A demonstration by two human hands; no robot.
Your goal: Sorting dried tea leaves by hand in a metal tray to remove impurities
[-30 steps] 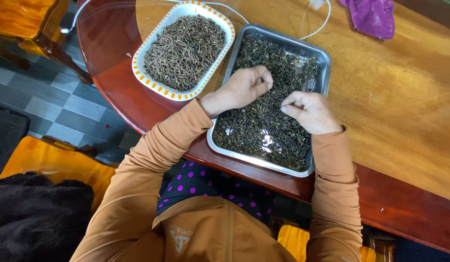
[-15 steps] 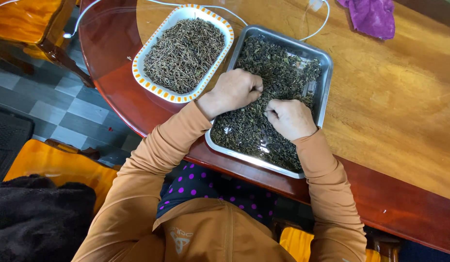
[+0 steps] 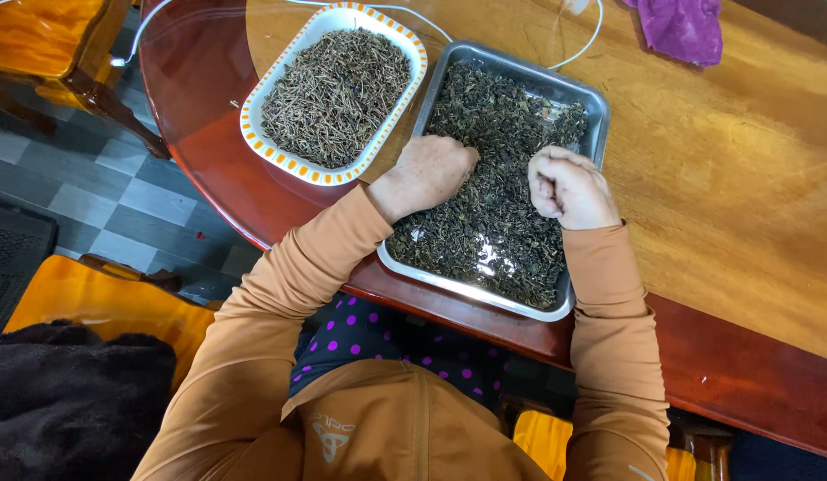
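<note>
Leaves (image 3: 494, 223) in tray (image 3: 520, 73): my left hand (image 3: 436, 169) lay curled on them, right hand (image 3: 565, 183) fisted, contents unclear; a careless sweep risked spilling over the rim.

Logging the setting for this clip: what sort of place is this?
Probably a home dining or living room, not a workshop. A glossy wooden table stands on a grey tiled floor, with orange-cushioned wooden chairs around it. Both hands work in a metal tray of dark dried leaves.

Dark dried leaves (image 3: 485, 223) — heaped in steel tray (image 3: 601, 111)
</note>
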